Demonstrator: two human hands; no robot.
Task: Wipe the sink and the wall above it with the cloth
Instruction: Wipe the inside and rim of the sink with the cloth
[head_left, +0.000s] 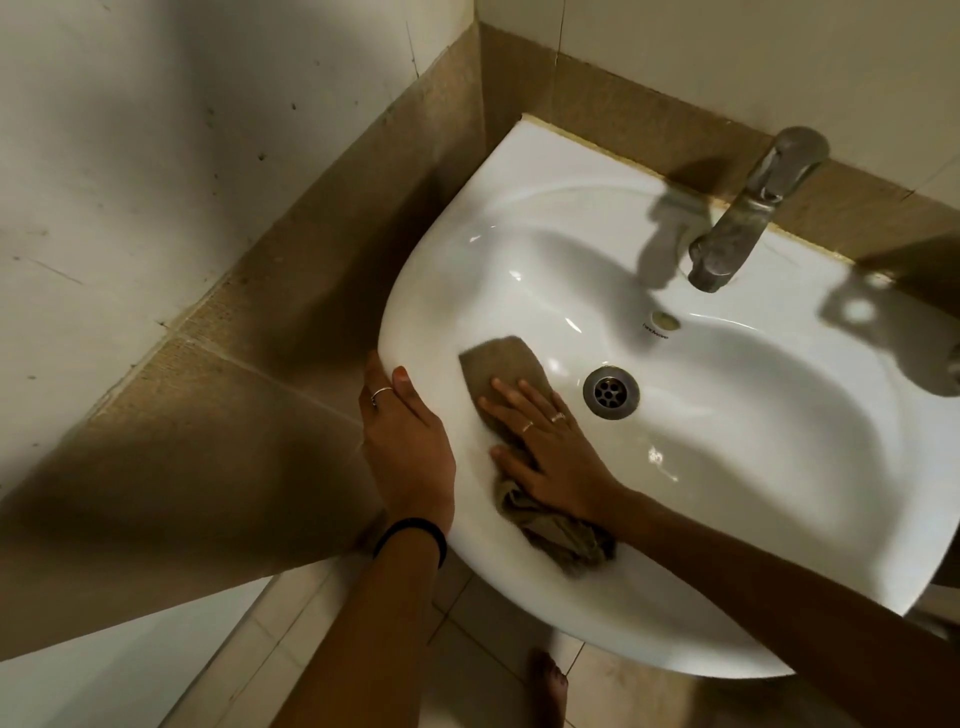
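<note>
A white ceramic sink (753, 467) is fixed in a tiled corner. A brown cloth (501, 366) lies flat on the basin's left slope, its bunched end (561, 535) draped over the front rim. My right hand (545, 447) presses flat on the cloth with fingers spread, just left of the metal drain (611, 391). My left hand (405, 441) grips the sink's left rim, thumb on top. The wall above the sink (727, 57) is pale tile over a brown band.
A dull metal tap (753, 208) stands at the back of the sink, spout over the basin. The left wall (156, 156) meets the sink's side. A bare foot (548, 686) shows on the tiled floor below the rim.
</note>
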